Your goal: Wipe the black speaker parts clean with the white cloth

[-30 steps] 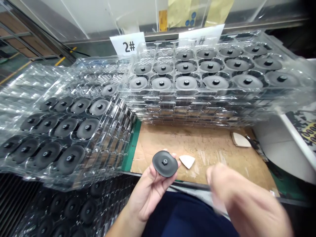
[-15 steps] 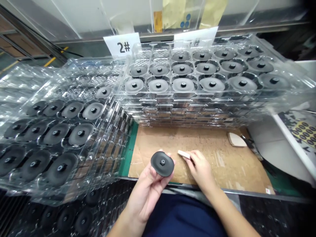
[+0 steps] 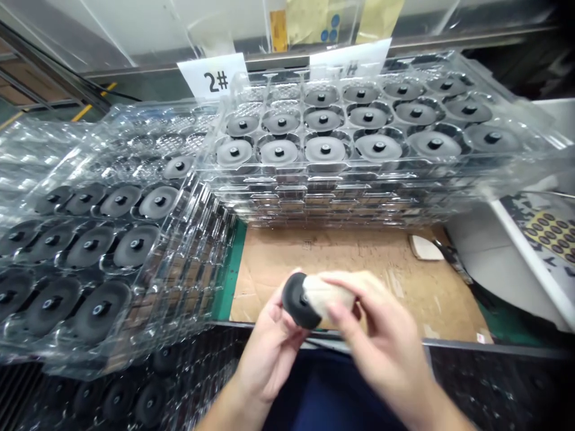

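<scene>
My left hand (image 3: pixel 269 344) grips a black oval disc (image 3: pixel 294 299) with a small centre stud, held over the near edge of the cardboard sheet (image 3: pixel 359 263). My right hand (image 3: pixel 381 344) pinches a small white wedge-shaped piece (image 3: pixel 326 294) and presses it against the face of the disc. The white piece is motion-blurred and covers the right part of the disc. Both hands are closed.
A stack of clear blister trays (image 3: pixel 359 179) holding several black discs stands behind the cardboard. Another stack of trays (image 3: pixel 90 239) lies at the left. A "2#" label (image 3: pixel 213 78) stands at the back. A second white piece (image 3: pixel 424 248) lies on the cardboard at the right.
My right hand picked the white wedge piece off the cardboard and brought it left onto the disc. My left hand kept the disc in about the same place.
</scene>
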{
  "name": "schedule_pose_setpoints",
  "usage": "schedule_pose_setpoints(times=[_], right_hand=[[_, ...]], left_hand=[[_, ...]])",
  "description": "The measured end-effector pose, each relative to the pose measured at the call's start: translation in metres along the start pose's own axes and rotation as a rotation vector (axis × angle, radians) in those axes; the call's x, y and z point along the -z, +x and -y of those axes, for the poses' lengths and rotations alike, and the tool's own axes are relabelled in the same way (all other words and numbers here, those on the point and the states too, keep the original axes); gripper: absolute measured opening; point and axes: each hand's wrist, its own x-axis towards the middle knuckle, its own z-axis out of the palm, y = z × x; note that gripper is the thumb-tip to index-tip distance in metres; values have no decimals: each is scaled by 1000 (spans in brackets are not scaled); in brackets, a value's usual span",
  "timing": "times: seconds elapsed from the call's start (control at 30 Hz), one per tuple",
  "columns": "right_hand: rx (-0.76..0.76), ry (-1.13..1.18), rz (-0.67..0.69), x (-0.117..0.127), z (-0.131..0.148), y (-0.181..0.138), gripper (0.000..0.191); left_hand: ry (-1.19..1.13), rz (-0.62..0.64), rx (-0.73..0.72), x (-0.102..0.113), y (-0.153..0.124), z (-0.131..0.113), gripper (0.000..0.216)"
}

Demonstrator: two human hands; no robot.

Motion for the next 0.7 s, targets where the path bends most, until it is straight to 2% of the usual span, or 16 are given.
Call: schedule_pose_setpoints(times=[0.03, 0.1, 0.2, 0.33, 0.37, 0.5, 0.63, 0.7], right_hand=[[75, 36, 8, 2, 11, 3, 30], [137, 88, 110, 4, 26, 7, 31], [80, 97, 298, 6, 31, 10, 26], [189, 83, 114, 7, 27, 9, 28], [203, 90, 107, 7, 27, 7, 29], [132, 79, 226, 12, 28, 1, 27], [213, 86, 86, 14, 31, 3, 30], [203, 96, 122, 19, 26, -1, 32]], left_hand=[[25, 7, 8, -3, 0, 1, 55], [66, -11, 18, -7, -1, 2, 49], [72, -68, 23, -11, 0, 1, 43], [49, -61, 28, -16, 0, -5, 40], [61, -48, 20, -17, 0, -7, 42], [138, -64, 32, -20, 0, -10, 50], [151, -15, 51, -24, 2, -8, 43], [144, 5, 54, -24, 3, -10, 45]])
